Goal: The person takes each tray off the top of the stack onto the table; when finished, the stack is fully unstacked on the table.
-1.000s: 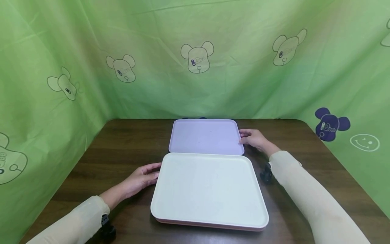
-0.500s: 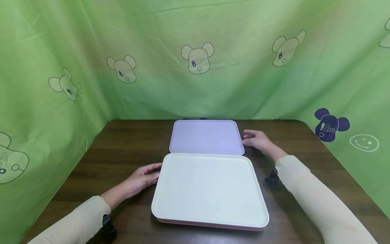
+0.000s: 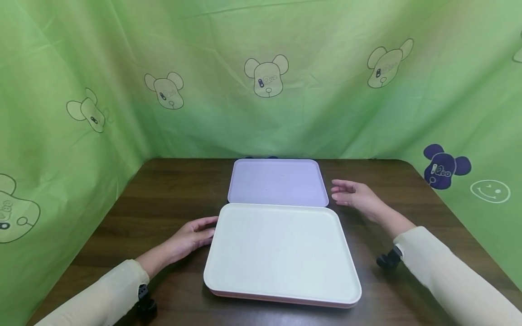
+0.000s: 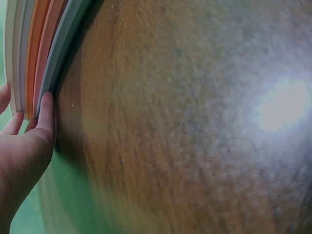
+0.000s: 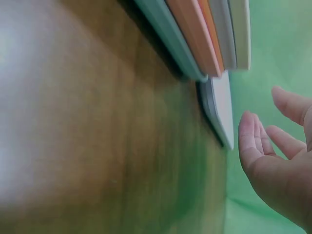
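- Left sleeve [image 3: 98, 292]: cream, long, lightly creased
- Right sleeve [image 3: 456, 276]: long, matching cream
- Left wrist camera [image 3: 147, 305]: small, black
- Right wrist camera [image 3: 388, 260]: small, black, rounded

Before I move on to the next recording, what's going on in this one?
A person is handling trays at a wooden table. Their left hand touches the left side of a stack of trays, with a white tray on top and differently coloured ones beneath. A lilac tray lies just beyond the stack, toward the table's far edge. The right hand is off to the right of that lilac tray, apart from it and holding nothing.
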Tool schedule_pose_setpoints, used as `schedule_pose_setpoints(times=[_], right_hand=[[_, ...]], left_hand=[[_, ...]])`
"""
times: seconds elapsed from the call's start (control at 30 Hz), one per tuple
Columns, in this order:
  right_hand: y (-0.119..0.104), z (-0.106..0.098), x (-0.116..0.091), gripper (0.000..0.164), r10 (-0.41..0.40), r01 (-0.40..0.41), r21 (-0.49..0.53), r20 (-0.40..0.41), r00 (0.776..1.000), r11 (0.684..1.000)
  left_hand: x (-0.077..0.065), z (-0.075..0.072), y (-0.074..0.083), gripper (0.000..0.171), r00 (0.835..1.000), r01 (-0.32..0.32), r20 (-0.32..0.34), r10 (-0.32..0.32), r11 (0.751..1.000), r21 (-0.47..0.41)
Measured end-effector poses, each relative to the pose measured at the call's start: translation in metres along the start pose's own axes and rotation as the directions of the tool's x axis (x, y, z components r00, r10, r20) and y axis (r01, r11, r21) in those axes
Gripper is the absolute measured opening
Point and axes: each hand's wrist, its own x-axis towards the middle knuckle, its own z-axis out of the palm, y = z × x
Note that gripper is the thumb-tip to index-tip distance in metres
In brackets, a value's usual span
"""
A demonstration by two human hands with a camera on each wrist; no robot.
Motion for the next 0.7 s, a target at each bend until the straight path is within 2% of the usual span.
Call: schedule_pose_setpoints(times=[0.2, 0.47, 0.7], right_hand=[[-0.004, 0.007, -0.024, 0.064, -0.019, 0.019, -0.045, 0.003, 1.000, 0.999], [0.004, 0.016, -0.048, 0.062, -0.015, 0.013, -0.081, -0.031, 0.999, 0.997], [0.010, 0.026, -0.064, 0.059, -0.015, 0.002, -0.137, -0.091, 0.996, 0.991]], left_hand=[[0.001, 0.000, -0.001, 0.061, 1.000, 0.007, -0.010, -0.007, 1.000, 0.005], [0.001, -0.001, -0.001, 0.062, 1.000, 0.008, -0.013, -0.008, 1.000, 0.015], [0.001, -0.001, -0.001, 0.063, 1.000, 0.009, -0.017, -0.008, 1.000, 0.012]])
